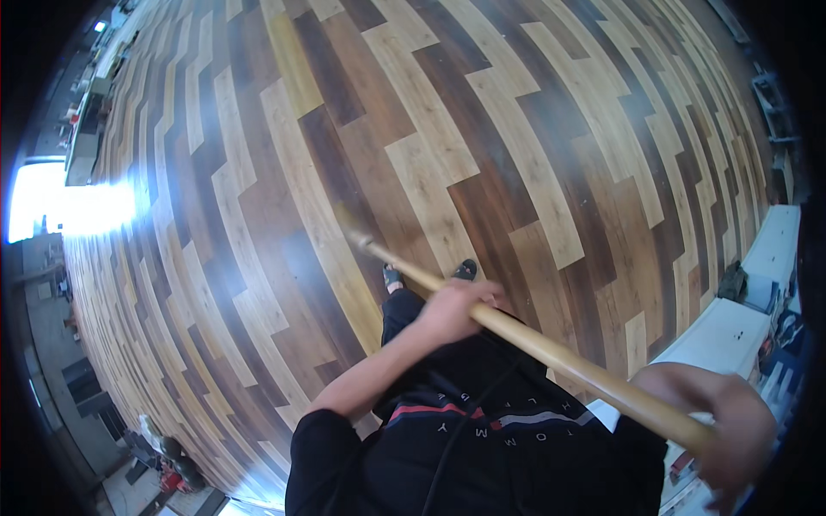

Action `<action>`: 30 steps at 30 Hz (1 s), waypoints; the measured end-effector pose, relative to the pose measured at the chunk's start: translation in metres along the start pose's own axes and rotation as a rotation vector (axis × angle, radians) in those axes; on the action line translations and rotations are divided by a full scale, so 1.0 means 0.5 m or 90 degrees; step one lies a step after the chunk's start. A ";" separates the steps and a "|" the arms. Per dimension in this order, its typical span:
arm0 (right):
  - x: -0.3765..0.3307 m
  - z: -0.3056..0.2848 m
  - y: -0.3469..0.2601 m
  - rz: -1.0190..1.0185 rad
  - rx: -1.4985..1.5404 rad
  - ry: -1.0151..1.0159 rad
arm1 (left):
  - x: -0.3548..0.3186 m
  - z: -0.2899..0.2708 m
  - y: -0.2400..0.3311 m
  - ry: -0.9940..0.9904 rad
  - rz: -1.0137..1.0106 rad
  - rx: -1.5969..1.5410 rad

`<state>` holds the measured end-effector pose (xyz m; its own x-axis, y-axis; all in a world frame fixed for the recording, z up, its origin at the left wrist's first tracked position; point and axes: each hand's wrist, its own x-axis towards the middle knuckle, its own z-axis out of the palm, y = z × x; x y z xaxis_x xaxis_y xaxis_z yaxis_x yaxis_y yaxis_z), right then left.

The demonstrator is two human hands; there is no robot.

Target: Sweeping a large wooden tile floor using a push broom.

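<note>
Left hand (449, 311): wrapped around the wooden pole (564, 357) partway along it
Right hand (740, 434): blurred, curled round the pole's near end
Wooden pole: slants across the front of the black top (516, 460), far tip blurred near the feet (392, 276); floor contact, cannot tell
Floor (482, 95): mixed light and dark planks
Right edge: white surfaces (718, 331)
</note>
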<state>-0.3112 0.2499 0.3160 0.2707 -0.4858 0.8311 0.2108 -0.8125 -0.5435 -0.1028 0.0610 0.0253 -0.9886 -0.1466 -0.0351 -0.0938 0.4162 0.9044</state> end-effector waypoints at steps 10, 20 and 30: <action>-0.098 0.160 0.474 0.578 -0.034 0.428 | -0.318 -0.161 -0.566 0.134 -0.309 0.136; 0.190 0.102 0.323 0.363 -0.515 0.305 | 0.149 -0.278 -0.321 -0.089 -0.074 0.026; 0.343 -0.058 0.590 0.249 -0.064 -0.049 | 0.024 -0.526 -0.178 0.080 0.102 0.052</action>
<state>-0.2298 -0.0825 0.3014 0.3828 -0.7415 0.5510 -0.0136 -0.6009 -0.7992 -0.0755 -0.2139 0.0564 -0.9697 -0.1806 0.1647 0.0499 0.5132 0.8568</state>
